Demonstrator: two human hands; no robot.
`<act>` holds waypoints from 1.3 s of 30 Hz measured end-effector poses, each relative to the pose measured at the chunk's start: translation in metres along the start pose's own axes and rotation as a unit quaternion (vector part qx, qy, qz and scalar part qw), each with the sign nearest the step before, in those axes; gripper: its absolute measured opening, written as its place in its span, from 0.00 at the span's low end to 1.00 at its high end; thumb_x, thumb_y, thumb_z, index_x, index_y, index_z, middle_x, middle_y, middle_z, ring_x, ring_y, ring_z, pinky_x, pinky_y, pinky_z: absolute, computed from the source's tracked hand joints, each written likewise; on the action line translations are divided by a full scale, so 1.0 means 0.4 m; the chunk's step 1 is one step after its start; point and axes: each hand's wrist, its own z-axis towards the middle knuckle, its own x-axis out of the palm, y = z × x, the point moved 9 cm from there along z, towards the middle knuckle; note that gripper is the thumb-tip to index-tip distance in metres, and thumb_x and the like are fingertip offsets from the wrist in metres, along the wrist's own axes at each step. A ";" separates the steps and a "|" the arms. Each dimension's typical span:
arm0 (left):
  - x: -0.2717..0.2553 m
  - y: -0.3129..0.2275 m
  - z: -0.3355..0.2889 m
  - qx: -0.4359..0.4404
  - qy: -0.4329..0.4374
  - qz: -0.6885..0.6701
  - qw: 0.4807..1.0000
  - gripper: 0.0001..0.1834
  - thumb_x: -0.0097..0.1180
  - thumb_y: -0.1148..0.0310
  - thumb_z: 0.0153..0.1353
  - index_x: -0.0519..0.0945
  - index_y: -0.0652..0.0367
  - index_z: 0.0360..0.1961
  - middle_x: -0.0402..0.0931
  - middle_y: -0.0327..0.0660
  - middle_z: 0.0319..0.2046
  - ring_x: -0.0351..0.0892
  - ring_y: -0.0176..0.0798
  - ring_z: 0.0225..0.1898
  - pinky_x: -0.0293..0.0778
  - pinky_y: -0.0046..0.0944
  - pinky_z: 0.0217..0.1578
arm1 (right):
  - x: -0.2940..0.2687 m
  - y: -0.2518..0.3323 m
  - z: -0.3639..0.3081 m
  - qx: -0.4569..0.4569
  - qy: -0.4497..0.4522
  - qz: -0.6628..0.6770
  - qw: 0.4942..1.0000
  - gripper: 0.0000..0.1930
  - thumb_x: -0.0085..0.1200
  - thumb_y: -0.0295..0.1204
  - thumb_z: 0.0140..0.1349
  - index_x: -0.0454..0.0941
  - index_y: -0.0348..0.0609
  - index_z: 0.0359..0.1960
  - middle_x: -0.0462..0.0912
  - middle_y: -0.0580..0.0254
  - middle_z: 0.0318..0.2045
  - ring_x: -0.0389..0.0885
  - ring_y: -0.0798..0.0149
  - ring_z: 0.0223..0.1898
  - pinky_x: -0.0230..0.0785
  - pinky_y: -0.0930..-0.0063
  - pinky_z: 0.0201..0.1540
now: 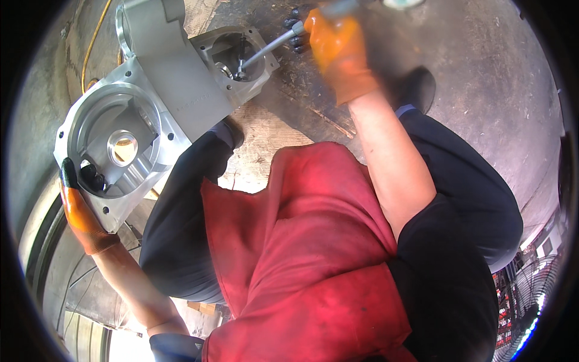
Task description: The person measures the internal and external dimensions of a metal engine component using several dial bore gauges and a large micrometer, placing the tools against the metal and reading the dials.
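Note:
A large silver-grey metal housing point(192, 90) stands at the upper left, with a wide round bore in its near flange and a smaller bored flange point(256, 77) at its right end. My left hand point(87, 217), in an orange glove with dark fingers, is closed on the near flange's left edge; dark fingertips show inside the bore. My right hand point(341, 51), gloved alike and slightly blurred, is closed around a long grey rod-shaped tool point(276, 44). The tool slants down to the left, its tip inside the smaller flange's opening by a dark fitting. Its exact kind is unclear.
A worn wooden board point(265, 130) lies under the housing's right end. A yellow cable point(90, 51) runs along the floor at the far left. My knees are spread either side of a red apron point(313, 241). At the lower right stands a wire fan guard point(540, 283).

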 end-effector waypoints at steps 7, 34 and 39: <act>-0.004 0.007 0.011 0.006 0.017 -0.004 1.000 0.24 0.57 0.55 0.69 0.77 0.60 0.58 0.78 0.35 0.45 0.76 0.31 0.43 0.72 0.31 0.45 | -0.002 -0.031 0.000 0.023 0.017 -0.019 0.999 0.13 0.53 0.30 0.67 0.79 0.35 0.25 0.80 0.63 0.20 0.77 0.69 0.24 0.67 0.70 0.28; 0.019 -0.008 -0.017 0.008 -0.018 0.007 1.000 0.24 0.58 0.55 0.68 0.77 0.59 0.59 0.79 0.33 0.44 0.75 0.28 0.41 0.70 0.29 0.41 | 0.012 -0.014 0.004 0.007 0.014 -0.044 0.999 0.13 0.55 0.31 0.66 0.80 0.37 0.25 0.81 0.61 0.20 0.79 0.67 0.25 0.69 0.68 0.29; 0.004 -0.001 -0.011 -0.002 -0.001 0.021 1.000 0.24 0.57 0.53 0.69 0.78 0.61 0.57 0.79 0.35 0.42 0.77 0.31 0.41 0.73 0.31 0.44 | 0.006 0.005 0.000 -0.012 0.038 -0.099 0.994 0.09 0.56 0.30 0.64 0.80 0.38 0.28 0.82 0.58 0.24 0.81 0.61 0.28 0.69 0.65 0.31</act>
